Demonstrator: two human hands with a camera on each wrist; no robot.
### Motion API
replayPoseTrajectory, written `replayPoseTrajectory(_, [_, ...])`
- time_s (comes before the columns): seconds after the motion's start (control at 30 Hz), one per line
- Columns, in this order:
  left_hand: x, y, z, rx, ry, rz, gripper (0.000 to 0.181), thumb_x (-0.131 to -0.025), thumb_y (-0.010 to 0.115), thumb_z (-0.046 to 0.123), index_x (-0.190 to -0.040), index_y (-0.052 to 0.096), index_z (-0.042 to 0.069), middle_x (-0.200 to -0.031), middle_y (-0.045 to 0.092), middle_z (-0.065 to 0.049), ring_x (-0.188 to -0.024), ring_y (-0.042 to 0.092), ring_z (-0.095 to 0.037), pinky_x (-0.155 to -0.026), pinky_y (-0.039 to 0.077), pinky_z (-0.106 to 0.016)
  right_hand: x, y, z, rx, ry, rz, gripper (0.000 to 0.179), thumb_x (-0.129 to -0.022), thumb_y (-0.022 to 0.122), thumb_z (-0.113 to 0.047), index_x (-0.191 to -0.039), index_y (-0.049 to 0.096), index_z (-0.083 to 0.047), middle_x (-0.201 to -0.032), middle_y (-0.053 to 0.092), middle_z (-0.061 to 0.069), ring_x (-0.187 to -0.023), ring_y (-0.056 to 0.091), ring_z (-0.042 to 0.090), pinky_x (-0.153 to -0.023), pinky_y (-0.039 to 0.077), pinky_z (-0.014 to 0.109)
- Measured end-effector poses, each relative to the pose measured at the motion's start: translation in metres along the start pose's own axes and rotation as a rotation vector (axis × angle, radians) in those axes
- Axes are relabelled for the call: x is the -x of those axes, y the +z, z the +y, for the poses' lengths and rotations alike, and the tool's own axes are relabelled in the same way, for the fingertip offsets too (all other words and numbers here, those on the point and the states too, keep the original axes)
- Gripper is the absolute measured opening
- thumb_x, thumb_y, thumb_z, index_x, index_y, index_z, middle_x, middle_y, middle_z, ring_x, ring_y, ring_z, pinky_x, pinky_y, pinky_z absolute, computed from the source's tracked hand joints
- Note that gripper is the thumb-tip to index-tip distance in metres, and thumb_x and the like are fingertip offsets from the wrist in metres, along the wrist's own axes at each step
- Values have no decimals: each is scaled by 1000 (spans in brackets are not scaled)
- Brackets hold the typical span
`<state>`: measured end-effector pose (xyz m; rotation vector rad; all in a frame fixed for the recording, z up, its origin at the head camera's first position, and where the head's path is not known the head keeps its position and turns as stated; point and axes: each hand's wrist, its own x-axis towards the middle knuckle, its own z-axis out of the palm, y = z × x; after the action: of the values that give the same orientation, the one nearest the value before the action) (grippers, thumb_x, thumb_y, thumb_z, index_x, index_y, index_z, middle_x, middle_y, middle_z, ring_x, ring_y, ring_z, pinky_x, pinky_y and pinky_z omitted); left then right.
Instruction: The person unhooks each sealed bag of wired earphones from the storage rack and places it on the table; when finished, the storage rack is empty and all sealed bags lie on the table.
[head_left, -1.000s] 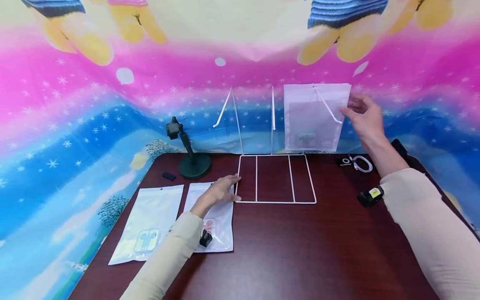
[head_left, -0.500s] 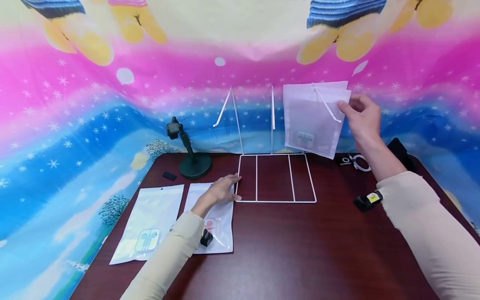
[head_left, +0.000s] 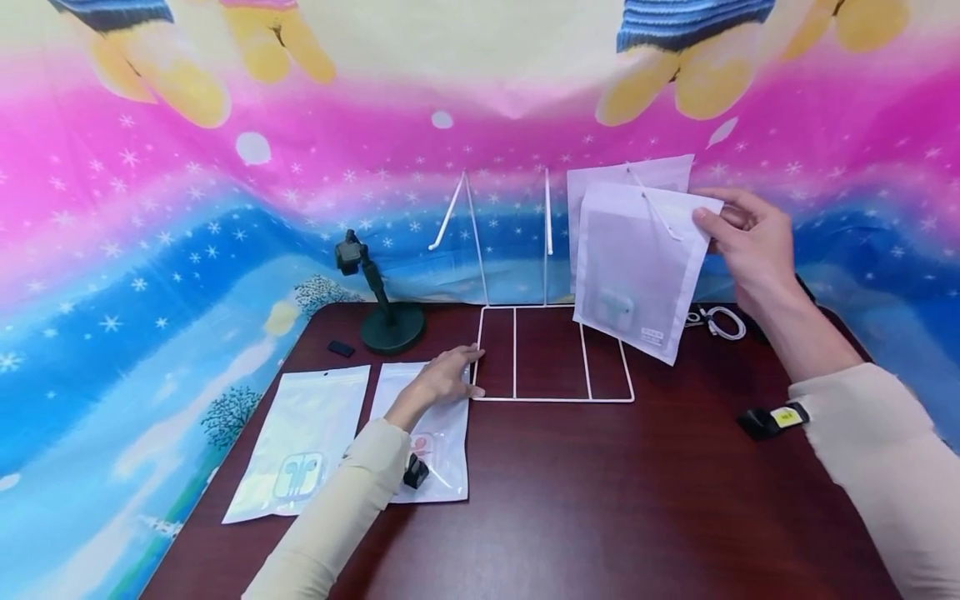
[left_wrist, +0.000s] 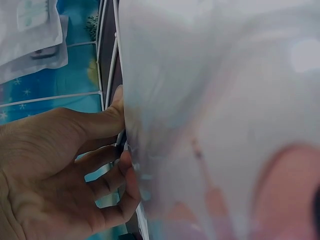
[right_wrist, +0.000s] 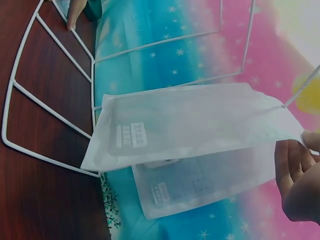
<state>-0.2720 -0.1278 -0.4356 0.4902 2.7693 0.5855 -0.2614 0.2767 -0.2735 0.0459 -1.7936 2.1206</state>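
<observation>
In the head view, my right hand (head_left: 757, 242) pinches the upper right corner of a white zip pouch (head_left: 637, 267) between thumb and fingers. The pouch hangs tilted, its top hole on the right prong (head_left: 663, 218) of a white wire display rack (head_left: 551, 401). Behind it, a second white pouch (right_wrist: 190, 190) hangs farther back on that prong. My left hand (head_left: 442, 377) rests at the left side of the rack's base, thumb and fingers spread against the wire. Under that hand lies a pouch with a pink earphone picture (head_left: 442, 467), which fills much of the left wrist view.
Another pouch with a green earphone picture (head_left: 307, 442) lies at the table's left. A dark green stand (head_left: 392, 327) and a small black object (head_left: 341, 348) are behind it. A coiled white cable (head_left: 723, 323) lies at the back right. The left prong (head_left: 447, 212) and middle prong (head_left: 549, 212) bear nothing.
My right hand has taken the front pouch's corner and drawn it forward along the prong, away from the pouch behind. The left hand has stayed at the rack's base.
</observation>
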Motion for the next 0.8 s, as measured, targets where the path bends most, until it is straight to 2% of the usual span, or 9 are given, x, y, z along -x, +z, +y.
replayPoseTrajectory(0.1, [1,0,-1,2,1,-2,76,-92,81,22,-158,45,8,-167,36,-12,-155,30,-35,-124,28,-55,8,-5,-1,-65,9,-23,38,-86,84,-7,-123,76,-5,-93,80,2,-73,73,15,-62,60,23])
replayPoseTrajectory(0.2, [0,-1,-1,3,1,-4,77,-92,81,22,-158,45,9,-167,36,-12,-155,30,-35,-123,29,-56,16,-9,-4,-84,9,-39,40,-84,86,-7,-123,77,-5,-92,80,4,-75,74,15,-64,61,23])
replayPoseTrajectory(0.33, [-2,-1,-1,-5,-7,-5,77,-92,81,23,-158,44,10,-167,35,-12,-155,30,-35,-123,29,-56,26,-13,-11,-36,5,-39,41,-84,87,-10,-123,77,-6,-88,77,3,-74,73,15,-63,60,21])
replayPoseTrajectory(0.47, [-4,-2,-2,-11,-14,-1,78,-92,81,23,-159,44,11,-167,35,-11,-155,30,-34,-123,29,-57,37,-18,-19,9,8,-41,40,-84,87,-13,-123,77,-7,-90,78,1,-76,73,13,-64,59,19])
replayPoseTrajectory(0.67, [-5,0,-4,-8,-17,-15,78,-92,81,24,-159,44,11,-167,35,-12,-155,30,-35,-123,31,-56,55,-27,-26,8,12,-51,39,-85,86,-10,-122,77,-4,-96,80,0,-76,75,12,-64,58,19])
replayPoseTrajectory(0.8, [-5,0,-4,-12,-19,-15,78,-92,81,25,-159,44,12,-167,35,-11,-155,30,-34,-123,29,-56,66,-30,-31,15,-23,-60,38,-87,84,-6,-123,76,0,-92,79,2,-71,72,12,-61,56,17])
